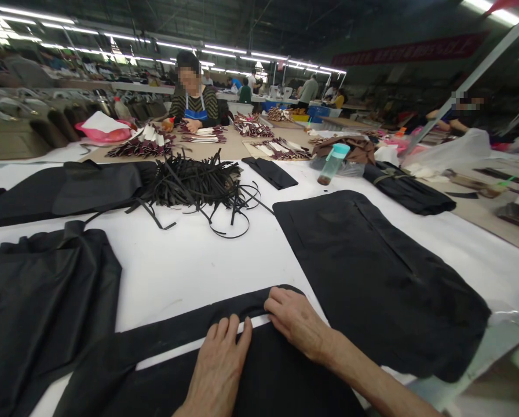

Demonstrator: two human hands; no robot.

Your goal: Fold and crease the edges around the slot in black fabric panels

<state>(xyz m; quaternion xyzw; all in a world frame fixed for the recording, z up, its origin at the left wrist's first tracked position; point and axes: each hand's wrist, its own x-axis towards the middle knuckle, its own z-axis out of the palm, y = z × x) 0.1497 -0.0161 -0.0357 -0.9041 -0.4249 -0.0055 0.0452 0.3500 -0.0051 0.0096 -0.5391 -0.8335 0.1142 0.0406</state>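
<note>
A black fabric piece [285, 370] lies in front of me, with a narrow white strip [172, 352] running along it below its dark upper band. My left hand [222, 353] rests on the fabric, its fingers lying forward over the white strip and the thumb slightly apart. At the strip's right end my right hand [298, 321] has its fingers curled on the dark band; its thumb is hidden. To the right lies a large black panel [364, 260] with a slit-like line. Another black fabric heap [46, 301] is at the left.
A tangled pile of black strips [194, 182] lies farther back on the white table surface [172, 278]. Behind it are a small folded black piece [271, 172], a teal-lidded bottle [333, 164] and a rolled black bundle [409, 188]. A co-worker [192, 95] is at the table beyond.
</note>
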